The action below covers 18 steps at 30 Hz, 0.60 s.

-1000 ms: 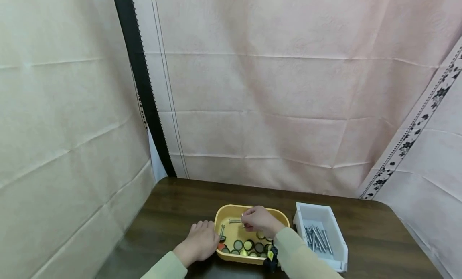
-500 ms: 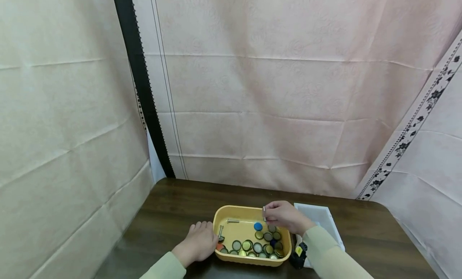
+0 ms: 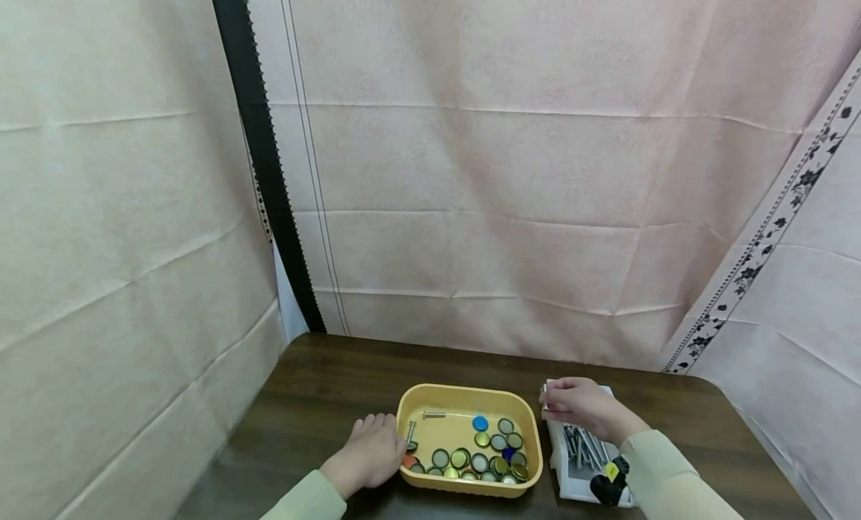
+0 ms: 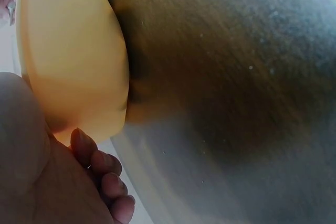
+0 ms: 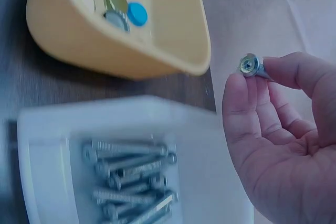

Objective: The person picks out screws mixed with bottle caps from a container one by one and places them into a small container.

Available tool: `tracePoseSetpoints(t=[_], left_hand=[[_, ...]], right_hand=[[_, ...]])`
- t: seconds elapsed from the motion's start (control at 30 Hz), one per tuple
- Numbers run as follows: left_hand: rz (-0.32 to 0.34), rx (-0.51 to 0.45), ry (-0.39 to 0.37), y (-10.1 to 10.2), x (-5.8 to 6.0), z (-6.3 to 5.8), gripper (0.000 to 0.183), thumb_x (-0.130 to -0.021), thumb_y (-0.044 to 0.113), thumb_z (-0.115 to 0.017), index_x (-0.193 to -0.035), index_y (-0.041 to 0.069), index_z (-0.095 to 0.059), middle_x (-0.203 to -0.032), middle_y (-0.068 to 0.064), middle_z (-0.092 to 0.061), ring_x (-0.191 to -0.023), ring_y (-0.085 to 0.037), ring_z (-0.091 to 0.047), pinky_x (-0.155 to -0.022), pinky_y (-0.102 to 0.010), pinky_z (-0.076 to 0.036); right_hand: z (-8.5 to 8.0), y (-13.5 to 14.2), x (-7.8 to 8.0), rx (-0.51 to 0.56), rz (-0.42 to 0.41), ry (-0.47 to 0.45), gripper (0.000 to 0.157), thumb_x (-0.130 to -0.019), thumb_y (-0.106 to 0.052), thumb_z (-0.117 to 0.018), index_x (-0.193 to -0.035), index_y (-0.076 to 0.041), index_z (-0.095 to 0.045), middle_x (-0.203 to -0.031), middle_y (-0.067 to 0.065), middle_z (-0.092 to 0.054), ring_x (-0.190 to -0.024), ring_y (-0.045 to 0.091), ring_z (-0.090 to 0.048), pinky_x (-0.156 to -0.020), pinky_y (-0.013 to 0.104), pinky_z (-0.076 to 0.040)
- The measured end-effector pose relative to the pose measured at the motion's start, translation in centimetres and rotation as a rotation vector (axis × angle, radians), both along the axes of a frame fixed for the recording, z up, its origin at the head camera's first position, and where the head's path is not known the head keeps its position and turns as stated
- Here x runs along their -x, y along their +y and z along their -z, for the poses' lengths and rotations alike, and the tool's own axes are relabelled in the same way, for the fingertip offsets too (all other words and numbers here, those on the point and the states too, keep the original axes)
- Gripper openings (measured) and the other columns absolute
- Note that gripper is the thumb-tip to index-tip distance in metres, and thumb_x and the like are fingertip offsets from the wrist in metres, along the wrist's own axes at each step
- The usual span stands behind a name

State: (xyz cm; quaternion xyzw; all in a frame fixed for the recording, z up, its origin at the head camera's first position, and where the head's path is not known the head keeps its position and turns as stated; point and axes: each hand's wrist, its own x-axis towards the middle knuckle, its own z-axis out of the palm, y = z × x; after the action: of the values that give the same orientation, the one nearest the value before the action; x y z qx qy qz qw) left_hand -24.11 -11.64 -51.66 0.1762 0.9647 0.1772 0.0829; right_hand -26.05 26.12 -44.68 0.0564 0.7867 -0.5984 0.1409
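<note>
My right hand (image 3: 592,409) pinches a bolt (image 5: 250,65) between thumb and fingers, above the far left part of a white box (image 3: 557,460). In the right wrist view the bolt's round socketed head faces the camera. Several long bolts (image 5: 131,174) lie heaped in that box. My left hand (image 3: 374,447) rests against the left side of a yellow tray (image 3: 464,391), its fingers loosely bent. Inside the tray are several bottle caps (image 3: 460,458), one of them a blue cap (image 3: 480,423). Two more bolts lie there, one flat bolt (image 3: 433,415) at the back and another bolt (image 3: 411,432) at the left.
Both containers stand side by side on a dark wooden table (image 3: 336,378), a narrow gap between them. Pale cloth (image 3: 498,206) hangs behind the table and along its sides. A black wristband device (image 3: 609,484) sits on my right wrist, over the white box.
My right hand has lifted a bolt from the yellow tray and carried it right, over the white box. The left hand has stayed at the tray's side.
</note>
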Motion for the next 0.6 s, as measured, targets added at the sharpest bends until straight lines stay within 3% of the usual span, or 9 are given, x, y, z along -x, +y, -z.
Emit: tracePoseSetpoints(t=[0.37, 0.6], left_hand=[[0.014, 0.008, 0.013, 0.1, 0.1, 0.1, 0.022, -0.096, 0.029, -0.041, -0.089, 0.009, -0.047, -0.081, -0.005, -0.04, -0.075, -0.025, -0.034, -0.07, -0.041, -0.027], [0.007, 0.005, -0.023, 0.0, 0.1, -0.1, 0.023, -0.097, 0.03, -0.041, -0.091, 0.008, -0.048, -0.082, -0.005, -0.041, -0.077, -0.025, -0.035, -0.071, -0.042, -0.027]], right_hand=[[0.3, 3.8, -0.8, -0.06, 0.07, -0.026, 0.024, -0.093, -0.01, -0.062, -0.107, 0.008, -0.057, -0.101, 0.018, -0.061, -0.089, 0.026, -0.062, -0.083, 0.042, -0.051], [0.3, 4.9, -1.2, -0.172, 0.012, -0.017, 0.021, -0.093, -0.01, -0.06, -0.104, 0.007, -0.06, -0.097, 0.016, -0.062, -0.084, 0.025, -0.059, -0.079, 0.041, -0.052]])
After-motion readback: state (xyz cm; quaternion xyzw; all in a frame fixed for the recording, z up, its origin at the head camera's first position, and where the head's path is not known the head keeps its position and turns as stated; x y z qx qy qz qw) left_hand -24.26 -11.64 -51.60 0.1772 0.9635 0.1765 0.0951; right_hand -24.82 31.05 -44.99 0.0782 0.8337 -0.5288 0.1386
